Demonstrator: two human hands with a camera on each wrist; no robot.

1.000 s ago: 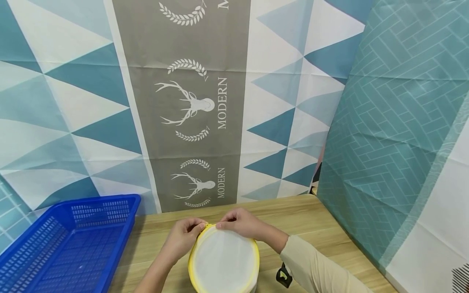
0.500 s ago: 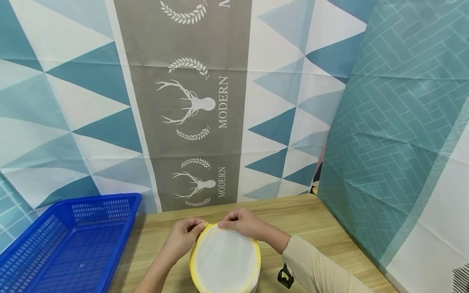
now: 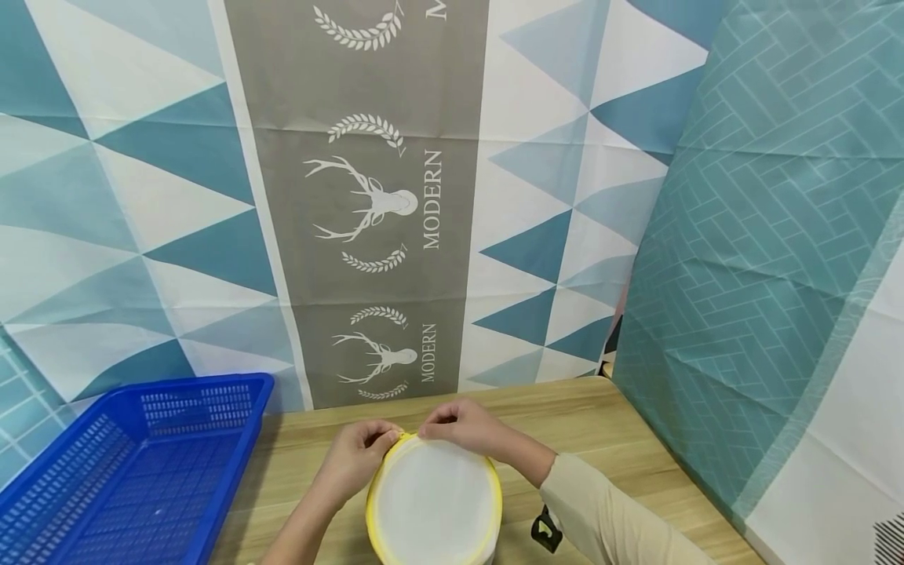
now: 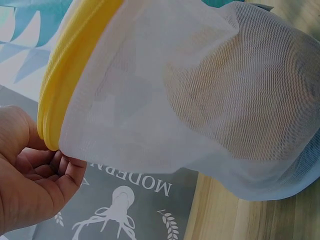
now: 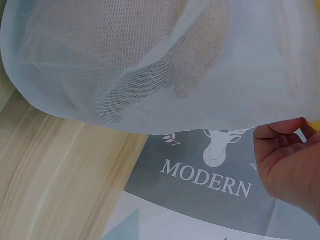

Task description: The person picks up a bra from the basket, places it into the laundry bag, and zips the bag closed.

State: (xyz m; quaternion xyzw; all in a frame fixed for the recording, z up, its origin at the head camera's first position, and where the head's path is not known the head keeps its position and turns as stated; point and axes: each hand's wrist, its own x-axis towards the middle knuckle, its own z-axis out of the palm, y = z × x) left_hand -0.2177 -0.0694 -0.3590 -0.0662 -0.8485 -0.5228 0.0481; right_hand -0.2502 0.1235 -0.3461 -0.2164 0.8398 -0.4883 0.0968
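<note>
A white mesh laundry bag (image 3: 434, 502) with a round top and a yellow zipper edge (image 3: 369, 510) stands on the wooden table. My left hand (image 3: 353, 463) pinches the far left of that edge, thumb and finger close to the small yellow zipper end. Just to its right, my right hand (image 3: 469, 430) pinches the rim between thumb and fingers. Both wrist views show the bag's side; something tan or brownish shows blurred through the mesh (image 4: 250, 85). The right wrist view has my right fingers (image 5: 280, 129) at the bag's edge, by a bit of yellow trim.
On the left is a blue plastic basket (image 3: 257, 416) with perforated walls. The wooden table (image 3: 565, 416) ends at a patterned cloth backdrop (image 3: 381, 259), and a teal cloth (image 3: 741, 259) hangs on the right. A black strap piece (image 3: 546, 531) shows beneath the right sleeve.
Both hands keep their pinch on the bag's yellow edge. Only slight shifts of the right fingertips and of the whole view show.
</note>
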